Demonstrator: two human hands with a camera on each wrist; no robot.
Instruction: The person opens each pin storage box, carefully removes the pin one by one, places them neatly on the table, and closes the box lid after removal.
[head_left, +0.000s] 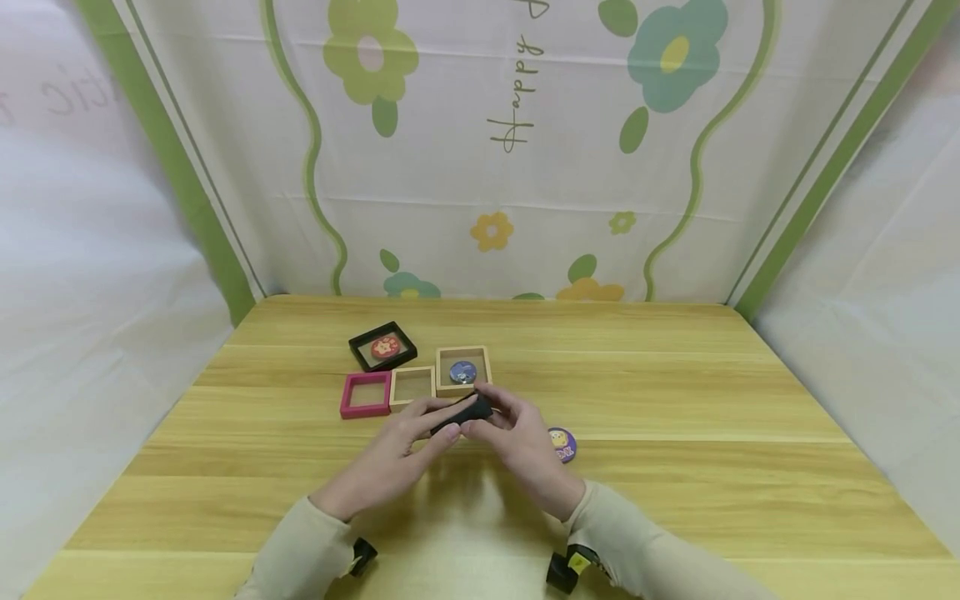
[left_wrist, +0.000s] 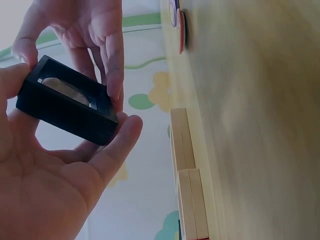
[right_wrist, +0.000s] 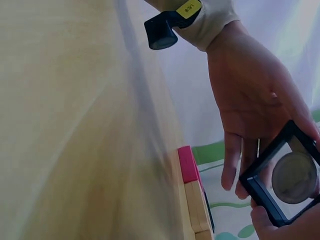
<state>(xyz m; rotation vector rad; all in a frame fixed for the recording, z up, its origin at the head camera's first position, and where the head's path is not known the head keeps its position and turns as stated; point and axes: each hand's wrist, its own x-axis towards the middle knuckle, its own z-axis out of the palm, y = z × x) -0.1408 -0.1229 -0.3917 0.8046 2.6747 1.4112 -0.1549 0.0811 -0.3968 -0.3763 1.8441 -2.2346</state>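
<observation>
Both hands hold a small black frame [head_left: 463,412] above the table, tilted. The left hand [head_left: 393,454] grips its left side between thumb and fingers; the right hand [head_left: 528,446] holds the right side. In the left wrist view the black frame [left_wrist: 67,100] has a round disc [left_wrist: 65,89] inside its window, with the left hand [left_wrist: 55,185] at the lower side and the right hand [left_wrist: 87,30] above. The right wrist view shows the disc [right_wrist: 294,177] behind the clear window of the black frame [right_wrist: 265,197].
Beyond the hands lie a pink frame [head_left: 366,412], a light wooden frame [head_left: 413,370], another wooden frame with a blue badge [head_left: 462,372], and a black frame [head_left: 360,354] with a red badge [head_left: 386,347]. A purple badge [head_left: 567,450] lies beside the right hand.
</observation>
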